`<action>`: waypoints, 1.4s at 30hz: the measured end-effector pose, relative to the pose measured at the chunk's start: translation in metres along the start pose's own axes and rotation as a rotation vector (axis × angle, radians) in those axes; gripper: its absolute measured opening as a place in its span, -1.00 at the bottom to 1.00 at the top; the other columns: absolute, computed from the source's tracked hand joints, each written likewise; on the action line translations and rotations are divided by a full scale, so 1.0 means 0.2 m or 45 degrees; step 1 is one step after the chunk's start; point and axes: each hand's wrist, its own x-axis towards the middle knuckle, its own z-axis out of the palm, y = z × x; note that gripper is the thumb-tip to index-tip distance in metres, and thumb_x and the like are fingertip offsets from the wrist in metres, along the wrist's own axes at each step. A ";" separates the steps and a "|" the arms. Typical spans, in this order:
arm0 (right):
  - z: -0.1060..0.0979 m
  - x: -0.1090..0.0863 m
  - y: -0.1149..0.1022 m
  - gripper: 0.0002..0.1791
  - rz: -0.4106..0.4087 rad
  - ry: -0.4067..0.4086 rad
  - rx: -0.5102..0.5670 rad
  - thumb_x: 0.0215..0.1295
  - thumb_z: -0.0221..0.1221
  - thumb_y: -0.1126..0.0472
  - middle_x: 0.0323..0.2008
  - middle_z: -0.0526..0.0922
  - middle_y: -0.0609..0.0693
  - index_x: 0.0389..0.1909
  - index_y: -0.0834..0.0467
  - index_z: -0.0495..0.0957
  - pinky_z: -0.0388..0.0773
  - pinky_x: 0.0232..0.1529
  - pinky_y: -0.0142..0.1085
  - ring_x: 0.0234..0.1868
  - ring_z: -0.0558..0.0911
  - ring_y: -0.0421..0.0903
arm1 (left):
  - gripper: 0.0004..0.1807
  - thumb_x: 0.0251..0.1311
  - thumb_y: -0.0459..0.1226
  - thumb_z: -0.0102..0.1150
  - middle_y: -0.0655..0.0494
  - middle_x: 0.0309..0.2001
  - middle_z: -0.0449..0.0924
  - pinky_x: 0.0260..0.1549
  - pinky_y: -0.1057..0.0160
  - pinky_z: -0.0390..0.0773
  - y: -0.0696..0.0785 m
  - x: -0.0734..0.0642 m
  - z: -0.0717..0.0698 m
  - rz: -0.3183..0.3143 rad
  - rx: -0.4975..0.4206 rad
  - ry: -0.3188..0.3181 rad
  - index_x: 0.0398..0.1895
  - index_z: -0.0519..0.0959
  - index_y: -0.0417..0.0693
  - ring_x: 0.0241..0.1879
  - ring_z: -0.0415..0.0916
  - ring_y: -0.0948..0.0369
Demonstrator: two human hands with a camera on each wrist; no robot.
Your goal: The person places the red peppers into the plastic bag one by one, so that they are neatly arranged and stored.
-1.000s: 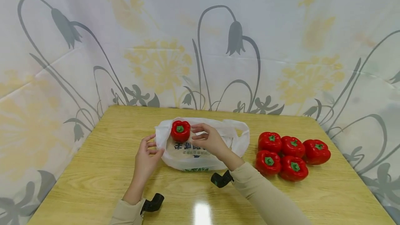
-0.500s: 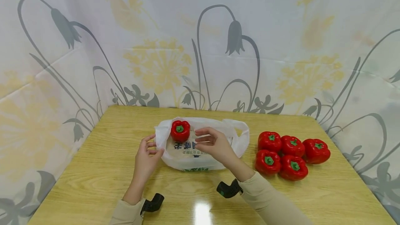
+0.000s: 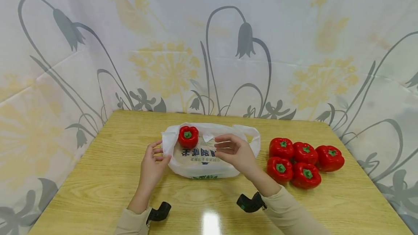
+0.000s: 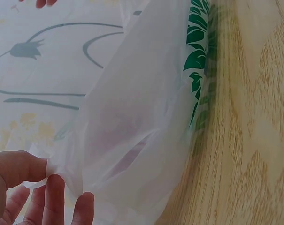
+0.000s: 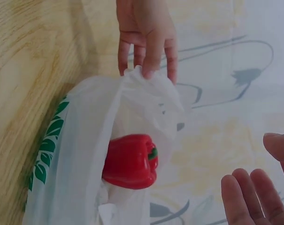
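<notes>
A white plastic bag (image 3: 186,168) with dark lettering and green leaf print stands opened on the table. One red bell pepper (image 3: 188,137) with a green stem lies inside, near its left end; the right wrist view shows the pepper (image 5: 131,161) against the bag's inner wall. At the bag's left edge my left hand (image 3: 155,164) pinches the plastic between thumb and fingers, as the left wrist view also shows. Over the bag's right part hovers my right hand (image 3: 237,151), thumb and fingers apart and holding nothing.
Several red bell peppers (image 3: 306,176) stand grouped on the table to the right of the bag. A patterned cloth (image 3: 209,46) hangs behind the wooden table (image 3: 98,177) and at its sides. Each wrist carries a black camera mount (image 3: 249,202).
My right hand has drawn back to the right, away from the pepper in the bag. The left hand, the bag and the peppers have stayed in place.
</notes>
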 end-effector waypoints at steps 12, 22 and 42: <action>-0.10 -0.08 -0.03 -0.63 -0.007 0.063 0.029 0.09 0.21 0.53 -0.08 0.51 0.33 -0.04 0.47 0.43 0.52 -0.09 -0.26 -0.12 0.60 -0.11 | -0.41 0.10 -0.45 0.20 -0.17 -0.08 0.44 -0.43 0.36 0.47 0.00 0.00 0.00 -0.003 0.008 -0.002 0.23 0.28 -0.13 -0.24 0.47 0.01; -0.17 -0.16 -0.04 -0.63 0.024 0.163 -0.043 0.09 0.26 0.45 -0.08 0.52 0.35 -0.05 0.43 0.46 0.52 -0.10 -0.29 -0.11 0.61 -0.10 | -0.41 0.12 -0.43 0.20 -0.15 -0.07 0.43 -0.41 0.35 0.47 0.00 0.00 0.00 -0.017 0.015 -0.003 0.23 0.27 -0.10 -0.23 0.47 0.02; -0.34 -0.32 -0.04 -0.61 -0.010 0.338 -0.156 0.08 0.27 0.46 -0.15 0.63 -0.03 -0.04 0.42 0.47 0.52 -0.14 -0.36 -0.10 0.61 -0.13 | -0.42 0.12 -0.43 0.20 -0.16 -0.06 0.43 -0.40 0.36 0.47 0.01 0.00 0.00 -0.017 0.019 -0.004 0.23 0.27 -0.10 -0.21 0.48 0.01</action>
